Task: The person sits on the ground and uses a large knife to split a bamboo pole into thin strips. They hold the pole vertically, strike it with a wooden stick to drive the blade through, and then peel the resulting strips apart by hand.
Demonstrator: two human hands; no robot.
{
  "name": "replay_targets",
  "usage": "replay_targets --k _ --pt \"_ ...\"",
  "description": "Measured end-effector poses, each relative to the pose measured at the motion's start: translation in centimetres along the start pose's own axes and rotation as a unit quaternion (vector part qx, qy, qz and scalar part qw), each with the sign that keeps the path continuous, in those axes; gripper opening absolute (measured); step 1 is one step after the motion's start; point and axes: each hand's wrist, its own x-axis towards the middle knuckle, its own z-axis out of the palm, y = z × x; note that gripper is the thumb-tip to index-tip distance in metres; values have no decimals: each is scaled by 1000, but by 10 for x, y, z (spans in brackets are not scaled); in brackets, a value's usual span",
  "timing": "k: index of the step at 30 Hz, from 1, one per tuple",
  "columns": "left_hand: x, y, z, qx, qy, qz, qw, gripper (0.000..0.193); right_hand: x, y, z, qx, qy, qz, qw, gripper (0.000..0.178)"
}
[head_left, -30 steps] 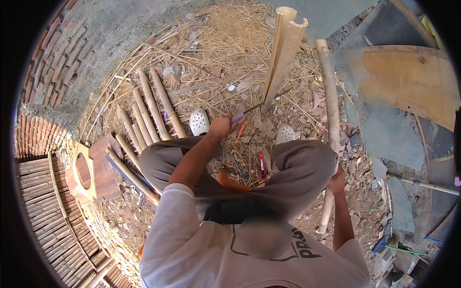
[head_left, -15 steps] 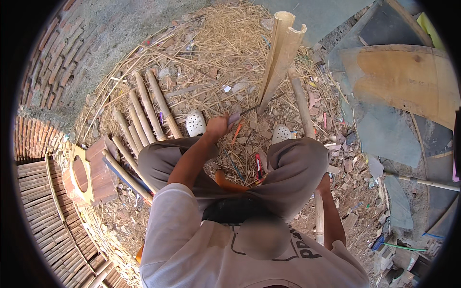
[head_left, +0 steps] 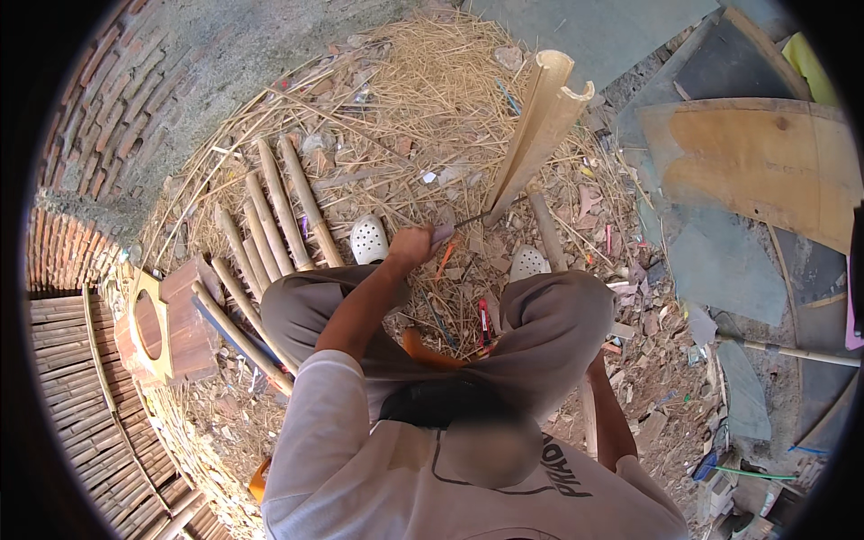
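A row of bamboo poles [head_left: 288, 216] bounds the work area at left; straw-strewn ground [head_left: 441, 58] extends ahead, with flat panels [head_left: 747, 166] along the right edge. The left hand [head_left: 412, 247] grasps the pale handle of a bladed tool [head_left: 443, 234]; its thin, dark blade points right, to the foot of the split bamboo [head_left: 531, 139]. The split bamboo is ahead-right of this hand: tan, leaning, with a lengthwise opening. The right hand [head_left: 598, 364], beside a bamboo pole [head_left: 545, 229] beneath the right leg [head_left: 567, 315], is mostly hidden; its grip cannot be determined.
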Motion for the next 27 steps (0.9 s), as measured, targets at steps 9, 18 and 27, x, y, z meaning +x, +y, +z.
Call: replay_targets --k 9,18,27 --pt "-7 0 5 -11 -16 -28 999 40 13 -112 -26 236 134 -105 957 44" --pt "-11 -8 18 12 -31 -13 999 45 -42 -56 -11 -24 -58 194 979 51" --pt "-1 3 20 -22 18 2 1000 40 -201 33 68 -145 176 378 897 58"
